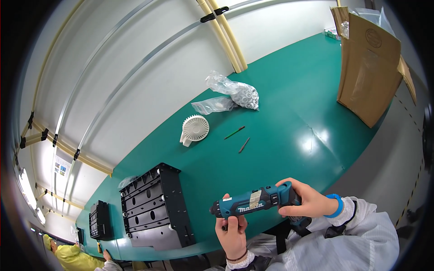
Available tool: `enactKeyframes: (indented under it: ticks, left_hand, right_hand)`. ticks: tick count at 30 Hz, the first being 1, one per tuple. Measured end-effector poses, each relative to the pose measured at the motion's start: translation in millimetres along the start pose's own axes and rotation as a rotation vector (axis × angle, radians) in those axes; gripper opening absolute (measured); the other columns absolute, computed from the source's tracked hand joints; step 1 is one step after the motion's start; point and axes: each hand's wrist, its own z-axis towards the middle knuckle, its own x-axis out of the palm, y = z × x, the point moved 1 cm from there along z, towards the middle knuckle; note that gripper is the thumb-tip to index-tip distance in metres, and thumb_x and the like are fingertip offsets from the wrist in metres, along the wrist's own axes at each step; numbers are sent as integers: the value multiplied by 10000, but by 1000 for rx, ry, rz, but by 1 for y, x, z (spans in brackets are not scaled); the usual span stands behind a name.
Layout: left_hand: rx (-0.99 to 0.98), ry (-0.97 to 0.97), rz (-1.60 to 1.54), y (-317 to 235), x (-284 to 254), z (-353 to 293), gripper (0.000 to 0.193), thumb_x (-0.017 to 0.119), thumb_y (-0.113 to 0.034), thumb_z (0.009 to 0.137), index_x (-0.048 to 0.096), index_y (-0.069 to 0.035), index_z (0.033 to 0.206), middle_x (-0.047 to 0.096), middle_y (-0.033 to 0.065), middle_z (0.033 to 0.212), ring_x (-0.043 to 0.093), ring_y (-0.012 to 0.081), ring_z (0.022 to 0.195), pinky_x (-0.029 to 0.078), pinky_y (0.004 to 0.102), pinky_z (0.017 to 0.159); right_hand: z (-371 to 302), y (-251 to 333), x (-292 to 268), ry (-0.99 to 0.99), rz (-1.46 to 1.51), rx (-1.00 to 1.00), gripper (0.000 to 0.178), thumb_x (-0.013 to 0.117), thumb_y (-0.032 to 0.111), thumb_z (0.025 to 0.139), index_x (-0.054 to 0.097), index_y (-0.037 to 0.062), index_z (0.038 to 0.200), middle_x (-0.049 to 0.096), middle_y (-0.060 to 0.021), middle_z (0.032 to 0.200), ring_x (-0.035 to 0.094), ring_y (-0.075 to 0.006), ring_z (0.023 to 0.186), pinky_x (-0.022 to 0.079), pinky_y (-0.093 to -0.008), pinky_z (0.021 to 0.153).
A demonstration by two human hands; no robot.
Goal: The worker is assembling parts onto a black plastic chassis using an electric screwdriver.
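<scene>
In the head view, the left hand (233, 239) has its fingers closed around the front part of a teal-and-black cordless power driver (249, 202), thumb on the near side. The right hand (307, 201), below a blue wristband (334, 205), has its fingers wrapped around the driver's rear end. The driver lies nearly level at the near edge of the green-topped bench (280, 140). To its left stands a black ribbed rectangular frame with round holes (156, 205); farther back lies a white round handheld fan (196, 128).
</scene>
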Motion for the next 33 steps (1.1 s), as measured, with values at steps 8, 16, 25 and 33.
enactKeyframes:
  ticks: [8,16,25,33]
  left_hand:
    - [46,-73,77,4,2,0,399,655,-293,967,519,-21,1227,574,15,843,454,81,621,308,208,455]
    - [-22,-46,179,0,11,-2,242,565,-154,1015,507,-31,1215,504,3,789,448,66,655,311,194,485]
    - [5,-113,186,0,16,-1,355,627,-136,975,468,-9,1267,521,14,804,408,55,607,306,212,496]
    - [-43,-23,10,13,0,9,327,565,-245,1022,502,-15,1246,513,13,826,420,64,634,297,206,481]
  right_hand:
    - [2,4,0,53,382,261,473,602,69,912,395,24,1335,639,-119,935,672,-193,777,542,-316,701]
    - [6,-13,-10,34,727,530,340,489,133,916,460,-9,1224,635,-153,887,657,-239,674,540,-335,569]
    - [8,-20,-9,57,904,565,232,510,165,946,505,-46,1043,644,-157,863,659,-245,657,559,-329,577]
    - [9,-5,-6,76,614,305,521,521,88,914,336,32,1397,596,-174,1048,662,-261,822,562,-367,709]
